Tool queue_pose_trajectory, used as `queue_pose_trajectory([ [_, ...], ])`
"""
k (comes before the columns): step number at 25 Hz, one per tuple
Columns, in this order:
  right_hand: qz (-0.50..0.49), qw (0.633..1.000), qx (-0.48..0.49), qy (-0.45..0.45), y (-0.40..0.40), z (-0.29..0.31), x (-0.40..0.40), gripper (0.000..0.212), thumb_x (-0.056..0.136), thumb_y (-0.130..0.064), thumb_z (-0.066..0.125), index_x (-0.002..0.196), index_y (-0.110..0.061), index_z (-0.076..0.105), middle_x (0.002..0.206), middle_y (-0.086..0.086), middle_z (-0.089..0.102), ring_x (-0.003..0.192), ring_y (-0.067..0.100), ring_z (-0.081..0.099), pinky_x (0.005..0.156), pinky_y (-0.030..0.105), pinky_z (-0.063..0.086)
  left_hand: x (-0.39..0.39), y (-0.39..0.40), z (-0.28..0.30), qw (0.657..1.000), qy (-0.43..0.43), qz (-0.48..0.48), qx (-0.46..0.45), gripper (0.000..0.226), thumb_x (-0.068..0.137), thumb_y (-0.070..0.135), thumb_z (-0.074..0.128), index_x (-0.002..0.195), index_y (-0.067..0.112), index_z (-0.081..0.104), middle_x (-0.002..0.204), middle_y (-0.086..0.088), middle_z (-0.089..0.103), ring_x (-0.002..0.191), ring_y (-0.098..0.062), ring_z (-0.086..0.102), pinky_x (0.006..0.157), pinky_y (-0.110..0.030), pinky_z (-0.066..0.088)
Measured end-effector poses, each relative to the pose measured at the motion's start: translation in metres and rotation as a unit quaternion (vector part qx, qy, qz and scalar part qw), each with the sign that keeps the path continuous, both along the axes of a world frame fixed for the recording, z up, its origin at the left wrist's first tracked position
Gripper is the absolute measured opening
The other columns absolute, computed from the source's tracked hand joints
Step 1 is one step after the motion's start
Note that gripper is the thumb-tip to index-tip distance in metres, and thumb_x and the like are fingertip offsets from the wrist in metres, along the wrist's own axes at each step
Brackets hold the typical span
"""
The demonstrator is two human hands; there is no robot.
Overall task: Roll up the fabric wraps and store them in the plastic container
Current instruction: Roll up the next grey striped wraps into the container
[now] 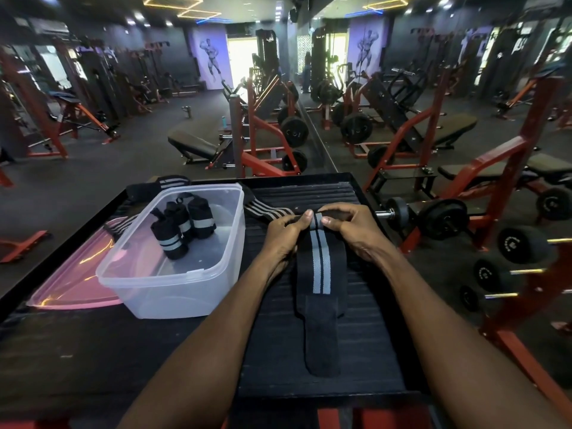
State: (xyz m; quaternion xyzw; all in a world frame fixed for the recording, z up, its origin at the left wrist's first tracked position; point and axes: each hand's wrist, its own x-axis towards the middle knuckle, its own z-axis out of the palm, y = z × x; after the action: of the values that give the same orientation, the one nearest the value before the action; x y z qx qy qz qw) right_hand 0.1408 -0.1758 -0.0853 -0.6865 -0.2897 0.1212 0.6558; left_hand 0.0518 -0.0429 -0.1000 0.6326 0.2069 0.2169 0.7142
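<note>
A black fabric wrap with two grey stripes (320,267) lies lengthwise on the black ribbed platform (365,342), its plain end pointing toward me. My left hand (286,232) and my right hand (349,226) both pinch its far end, thumbs on top, where a small roll has formed. A clear plastic container (176,292) stands to the left with three rolled wraps (181,226) upright inside. Another striped wrap (266,211) lies flat behind my left hand. More unrolled wraps (164,184) lie behind the container.
A pink translucent lid (74,277) lies left of the container. Dumbbells on a red rack (523,243) sit to the right of the platform. Red and black benches and weight machines fill the gym floor beyond.
</note>
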Motion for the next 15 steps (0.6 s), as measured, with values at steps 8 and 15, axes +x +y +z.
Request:
queue_pose_trajectory([
  [8, 0.015, 0.999, -0.030, 0.026, 0.0017, -0.0031, 0.0027, 0.007, 0.087, -0.017, 0.074, 0.093, -0.015, 0.077, 0.090, 0.000, 0.074, 0.083, 0.008, 0.066, 0.076, 0.024, 0.048, 0.0027, 0.0066, -0.0049, 0.998, -0.006, 0.015, 0.054, 0.020, 0.082, 0.005, 0.076, 0.098, 0.017, 0.075, 0.102, 0.000, 0.074, 0.092, -0.011, 0.069, 0.073, -0.016, 0.052],
  [15, 0.021, 1.000, -0.011, 0.009, 0.0016, -0.0021, 0.0023, 0.020, 0.084, -0.004, 0.075, 0.101, -0.015, 0.076, 0.096, -0.003, 0.074, 0.083, -0.001, 0.067, 0.069, 0.011, 0.048, 0.0022, 0.0042, -0.0043, 1.000, 0.011, 0.024, 0.002, 0.018, 0.083, 0.014, 0.078, 0.100, 0.013, 0.074, 0.097, -0.007, 0.075, 0.089, -0.019, 0.070, 0.080, -0.030, 0.057],
])
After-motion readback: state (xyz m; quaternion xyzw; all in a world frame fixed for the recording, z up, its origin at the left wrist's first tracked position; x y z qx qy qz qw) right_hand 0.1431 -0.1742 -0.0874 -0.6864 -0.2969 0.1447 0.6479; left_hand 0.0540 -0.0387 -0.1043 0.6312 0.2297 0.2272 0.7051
